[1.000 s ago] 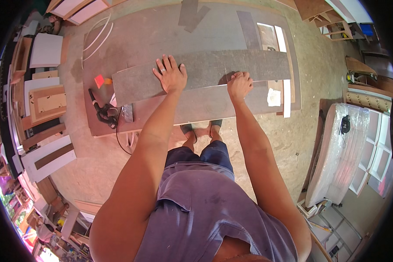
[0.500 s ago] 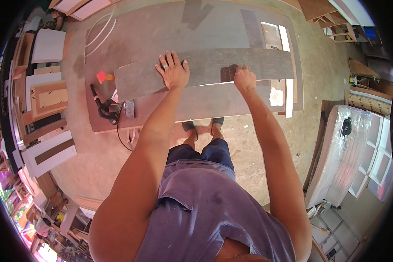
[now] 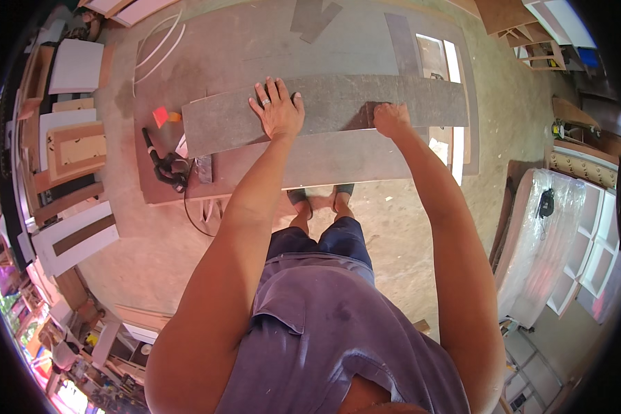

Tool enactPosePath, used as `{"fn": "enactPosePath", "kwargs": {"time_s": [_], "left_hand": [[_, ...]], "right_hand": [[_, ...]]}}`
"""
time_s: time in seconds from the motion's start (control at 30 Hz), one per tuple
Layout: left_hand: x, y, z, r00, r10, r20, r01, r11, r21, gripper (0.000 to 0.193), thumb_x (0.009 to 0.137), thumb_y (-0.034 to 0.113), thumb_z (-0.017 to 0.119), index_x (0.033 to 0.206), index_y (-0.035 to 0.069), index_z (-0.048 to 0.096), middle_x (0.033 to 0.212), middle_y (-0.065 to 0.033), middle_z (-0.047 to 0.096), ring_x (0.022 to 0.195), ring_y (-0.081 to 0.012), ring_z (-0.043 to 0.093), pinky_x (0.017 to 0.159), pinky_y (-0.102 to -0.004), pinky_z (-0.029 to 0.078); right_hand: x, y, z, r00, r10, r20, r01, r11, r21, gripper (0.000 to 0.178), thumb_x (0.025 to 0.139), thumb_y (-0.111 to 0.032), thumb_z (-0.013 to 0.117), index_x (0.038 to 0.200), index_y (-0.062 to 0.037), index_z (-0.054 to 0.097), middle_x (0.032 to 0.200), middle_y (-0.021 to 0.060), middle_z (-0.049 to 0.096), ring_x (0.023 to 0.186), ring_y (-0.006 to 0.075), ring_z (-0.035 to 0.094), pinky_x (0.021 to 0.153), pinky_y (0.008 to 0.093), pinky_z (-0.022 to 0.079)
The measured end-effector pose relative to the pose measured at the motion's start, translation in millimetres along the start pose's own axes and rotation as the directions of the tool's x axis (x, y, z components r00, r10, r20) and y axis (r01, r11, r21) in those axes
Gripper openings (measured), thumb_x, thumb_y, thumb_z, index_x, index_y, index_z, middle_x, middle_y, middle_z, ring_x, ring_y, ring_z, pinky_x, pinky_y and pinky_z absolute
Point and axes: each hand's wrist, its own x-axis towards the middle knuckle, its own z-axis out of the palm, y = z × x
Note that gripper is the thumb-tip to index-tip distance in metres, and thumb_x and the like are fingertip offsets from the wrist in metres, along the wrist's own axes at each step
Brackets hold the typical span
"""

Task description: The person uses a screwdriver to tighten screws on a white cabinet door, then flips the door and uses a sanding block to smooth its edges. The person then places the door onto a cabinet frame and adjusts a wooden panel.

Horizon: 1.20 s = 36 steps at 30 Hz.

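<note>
A long grey-brown board (image 3: 324,103) lies across the worktable (image 3: 338,162) in front of me. My left hand (image 3: 279,114) rests flat on its left half, fingers spread, a ring on one finger. Toward the board's right half, my right hand (image 3: 391,120) is closed in a fist at the near edge. A small dark brown patch shows just left of that fist; whether it is a held piece or shadow, I cannot tell. What the right fingers grip is hidden.
A black corded power tool (image 3: 165,169) lies at the table's left, near a red-orange piece (image 3: 160,116). Narrow strips (image 3: 401,45) and a white strip (image 3: 457,148) lie at the right. Cabinet panels (image 3: 76,231) line the left; a plastic-wrapped panel (image 3: 541,241) stands right.
My right fist has shifted slightly right and nearer along the board's edge. The left hand stays spread on the board; the whole view has moved a little.
</note>
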Motion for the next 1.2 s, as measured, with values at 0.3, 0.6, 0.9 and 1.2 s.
{"fn": "enactPosePath", "kwargs": {"time_s": [0.3,0.6,0.9,1.2], "left_hand": [[2,4,-11,0.998,-0.008,0.069,0.010,0.999,-0.032,0.065,0.098,0.042,0.044,0.151,0.005,0.036,0.161,-0.0132,0.025,0.150,-0.0388,0.014,0.118,-0.0613,0.008],[1,6,-11,0.998,0.002,0.060,0.001,0.999,-0.043,0.065,0.098,0.041,0.045,0.151,0.004,0.036,0.161,-0.0128,0.025,0.150,-0.0388,0.015,0.119,-0.0611,0.007],[0,1,-1,1.000,-0.004,-0.028,0.005,0.999,0.037,0.064,0.097,0.044,0.047,0.149,0.006,0.039,0.157,-0.0127,0.033,0.149,-0.0372,0.020,0.118,-0.0613,0.011],[6,15,4,1.000,0.012,-0.017,-0.010,0.995,0.096,0.065,0.097,0.044,0.047,0.150,0.009,0.038,0.159,-0.0101,0.032,0.149,-0.0347,0.021,0.118,-0.0605,0.013]], "right_hand": [[2,30,19,0.981,-0.107,-0.162,0.148,0.951,0.270,0.020,0.084,-0.016,0.056,0.084,-0.0025,0.070,0.090,0.0208,0.070,0.087,0.0408,0.068,0.075,0.0502,0.054],[-128,15,136,0.994,-0.008,-0.112,0.097,0.561,0.822,0.011,0.079,-0.016,0.065,0.084,-0.0072,0.069,0.087,0.0168,0.069,0.081,0.0390,0.066,0.070,0.0476,0.052],[-124,-34,58,0.964,-0.079,-0.255,0.245,0.644,0.725,0.028,0.081,-0.033,0.073,0.094,-0.0081,0.066,0.080,0.0108,0.069,0.076,0.0323,0.068,0.070,0.0439,0.054],[31,-109,-15,0.813,0.047,-0.580,0.270,0.853,0.447,0.065,0.097,-0.050,0.046,0.151,-0.0135,0.040,0.161,0.0161,0.025,0.149,0.0391,0.018,0.118,0.0607,0.014]]}}
